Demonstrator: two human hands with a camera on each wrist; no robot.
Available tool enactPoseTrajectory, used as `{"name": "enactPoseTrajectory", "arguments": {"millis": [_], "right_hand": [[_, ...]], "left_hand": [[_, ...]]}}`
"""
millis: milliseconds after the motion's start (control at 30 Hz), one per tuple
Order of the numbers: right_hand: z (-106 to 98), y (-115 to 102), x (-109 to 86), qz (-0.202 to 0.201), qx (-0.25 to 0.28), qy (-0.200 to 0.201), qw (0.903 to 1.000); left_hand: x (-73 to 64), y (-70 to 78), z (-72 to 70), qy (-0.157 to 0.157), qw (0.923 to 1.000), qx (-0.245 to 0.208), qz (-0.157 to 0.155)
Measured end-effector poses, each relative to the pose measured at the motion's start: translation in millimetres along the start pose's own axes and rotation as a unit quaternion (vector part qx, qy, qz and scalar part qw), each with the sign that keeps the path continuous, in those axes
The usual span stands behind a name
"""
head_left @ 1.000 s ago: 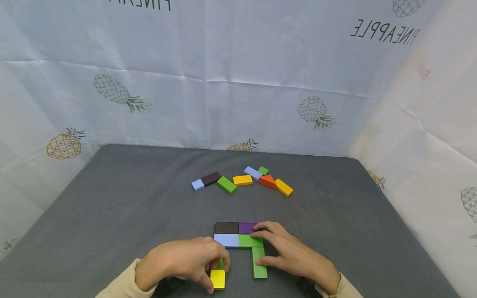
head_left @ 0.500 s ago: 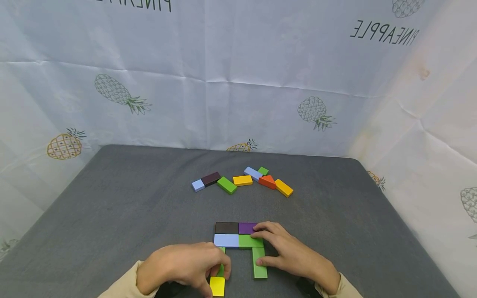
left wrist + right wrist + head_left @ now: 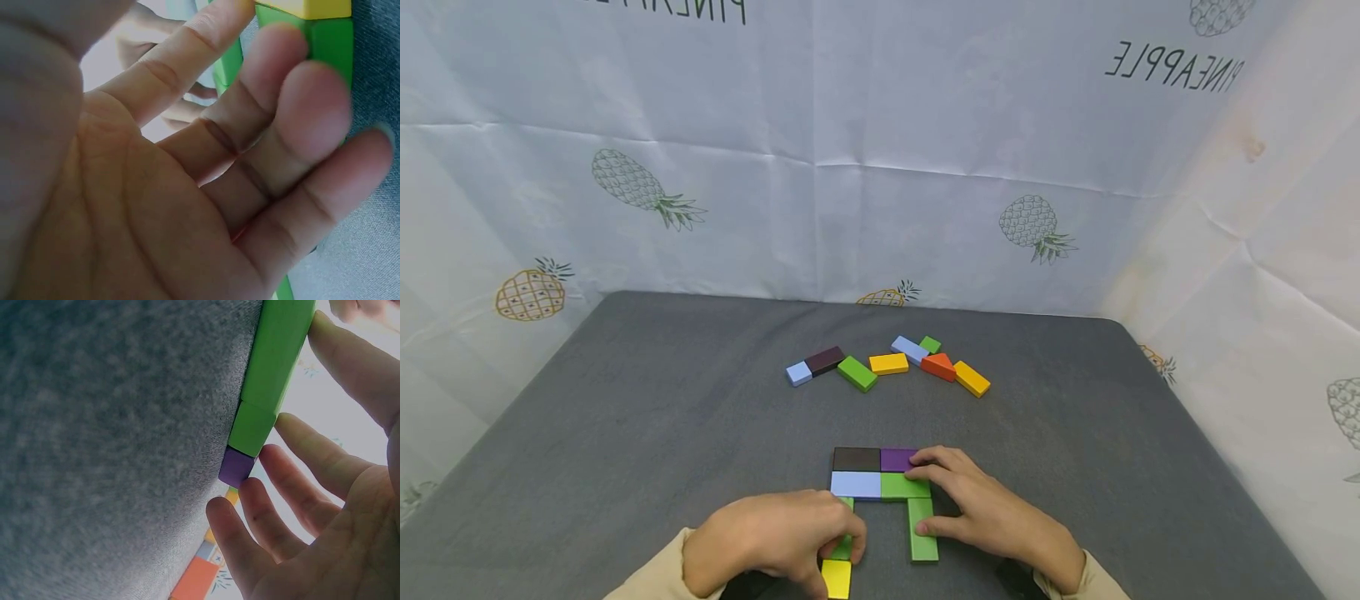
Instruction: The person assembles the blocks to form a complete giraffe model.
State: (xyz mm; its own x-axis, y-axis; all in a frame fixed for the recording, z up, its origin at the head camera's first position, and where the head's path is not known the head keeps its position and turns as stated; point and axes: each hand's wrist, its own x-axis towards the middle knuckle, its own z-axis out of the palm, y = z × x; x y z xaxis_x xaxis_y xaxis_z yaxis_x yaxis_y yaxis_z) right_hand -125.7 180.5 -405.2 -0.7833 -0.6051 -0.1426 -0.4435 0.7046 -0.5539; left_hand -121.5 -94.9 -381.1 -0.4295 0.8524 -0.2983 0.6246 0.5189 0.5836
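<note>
In the head view, my left hand [image 3: 775, 533] is at the near left of a flat block arrangement. Its thumb and index finger pinch a yellow block [image 3: 837, 578], which lies against the near end of a partly hidden green block [image 3: 842, 546]. The other fingers bend loosely in the left wrist view. My right hand [image 3: 988, 510] rests on the arrangement's right side with fingers spread. Its fingertips touch a purple block [image 3: 895, 460] and a green block [image 3: 895, 485]; its thumb touches an upright green block [image 3: 922, 546]. A dark block [image 3: 856, 459] and light blue block [image 3: 855, 484] complete the rows.
Farther back on the grey table [image 3: 700, 417] lie several loose blocks, among them a light blue block [image 3: 799, 373], a green block [image 3: 857, 373], an orange-red triangle [image 3: 938, 365] and a yellow block [image 3: 972, 378]. A pineapple-print curtain [image 3: 820, 225] surrounds the table.
My left hand has drawn the yellow block a little toward me, from over the green block's near part to its end. The right hand has stayed put.
</note>
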Motion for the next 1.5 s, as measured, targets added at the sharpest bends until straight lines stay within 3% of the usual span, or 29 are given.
{"name": "enactPoseTrajectory", "arguments": {"millis": [267,533,800,1033,1500], "right_hand": [[0.1,0.2,0.2,0.001,0.001,-0.002,1.0000],[0.3,0.5,-0.2,0.000,-0.006,0.001,1.0000],[0.9,0.1,-0.3,-0.004,-0.007,0.003,1.0000],[1.3,0.5,-0.6,-0.005,0.003,0.004,1.0000],[1.2,-0.2,-0.7,-0.008,0.002,0.006,1.0000]], "left_hand": [[-0.4,-1.8,0.4,0.002,1.0000,-0.004,0.000],[-1.4,-4.2,1.3,0.002,0.9996,-0.004,0.028],[-1.3,-4.8,0.4,-0.006,0.9994,-0.023,0.024],[-3.3,-4.6,2.4,0.006,0.9987,-0.025,0.044],[-3.4,-4.8,2.0,0.005,0.9992,-0.017,0.036]]}}
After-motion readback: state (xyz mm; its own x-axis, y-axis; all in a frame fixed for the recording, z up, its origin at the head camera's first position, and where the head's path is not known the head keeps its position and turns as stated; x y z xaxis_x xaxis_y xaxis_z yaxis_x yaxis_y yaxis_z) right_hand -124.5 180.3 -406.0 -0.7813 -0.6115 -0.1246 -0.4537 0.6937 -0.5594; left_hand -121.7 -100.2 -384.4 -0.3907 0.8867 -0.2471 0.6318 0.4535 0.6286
